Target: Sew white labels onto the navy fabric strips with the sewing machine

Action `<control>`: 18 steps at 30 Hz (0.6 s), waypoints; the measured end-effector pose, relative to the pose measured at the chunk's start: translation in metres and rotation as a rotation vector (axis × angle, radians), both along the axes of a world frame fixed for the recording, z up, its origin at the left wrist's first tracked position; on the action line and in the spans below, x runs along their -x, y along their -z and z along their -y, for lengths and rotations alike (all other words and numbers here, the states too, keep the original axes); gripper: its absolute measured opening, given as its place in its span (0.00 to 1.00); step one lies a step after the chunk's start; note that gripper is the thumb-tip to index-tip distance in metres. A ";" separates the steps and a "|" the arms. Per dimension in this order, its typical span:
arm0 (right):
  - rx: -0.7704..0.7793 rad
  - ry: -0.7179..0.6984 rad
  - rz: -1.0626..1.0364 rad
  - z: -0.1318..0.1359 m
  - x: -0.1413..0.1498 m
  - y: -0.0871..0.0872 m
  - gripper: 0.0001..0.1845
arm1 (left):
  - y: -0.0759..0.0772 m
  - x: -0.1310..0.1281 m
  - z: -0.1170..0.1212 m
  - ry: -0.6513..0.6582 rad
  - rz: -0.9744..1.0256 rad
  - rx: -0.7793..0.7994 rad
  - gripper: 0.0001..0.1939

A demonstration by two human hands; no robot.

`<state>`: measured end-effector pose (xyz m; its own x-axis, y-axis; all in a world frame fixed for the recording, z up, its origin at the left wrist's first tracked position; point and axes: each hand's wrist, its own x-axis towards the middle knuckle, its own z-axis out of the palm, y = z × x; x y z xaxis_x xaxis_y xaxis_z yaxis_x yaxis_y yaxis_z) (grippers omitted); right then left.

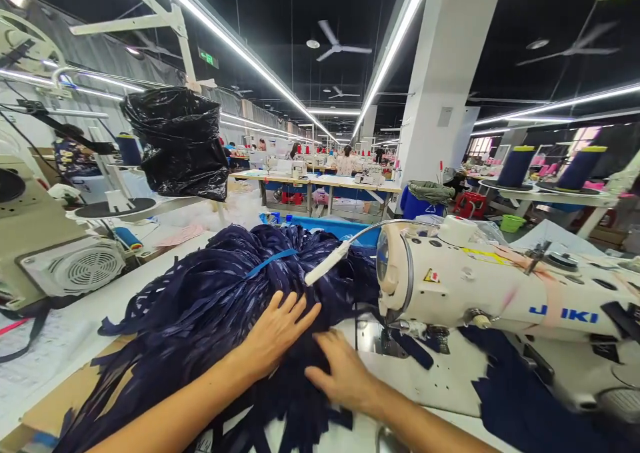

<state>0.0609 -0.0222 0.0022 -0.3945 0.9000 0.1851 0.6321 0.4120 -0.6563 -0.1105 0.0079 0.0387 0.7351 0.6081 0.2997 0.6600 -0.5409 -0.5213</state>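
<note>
A large bundle of navy zipper tapes (200, 306) is heaped on the table, with a blue tie (273, 263) around its upper part. My left hand (280, 330) lies on the bundle with its fingers spread. Close beside it, my right hand (345, 373) touches the strips at their right side, thumb apart from the fingers; some of its fingertips are hidden among the dark strips. A white sewing machine (450, 280) stands just right of my hands. Its gooseneck lamp (327, 263) hangs over the bundle.
Navy fabric pieces (520, 380) lie under the machine's arm at the right. A black plastic bag (180, 143) hangs at the left, above another machine (70, 260). Cardboard (65, 400) lies beneath the bundle. Thread cones (515, 166) stand at the right.
</note>
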 end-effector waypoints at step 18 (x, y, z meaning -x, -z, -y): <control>0.134 0.038 -0.419 0.005 -0.014 0.005 0.33 | -0.005 0.047 0.049 0.319 0.501 0.162 0.14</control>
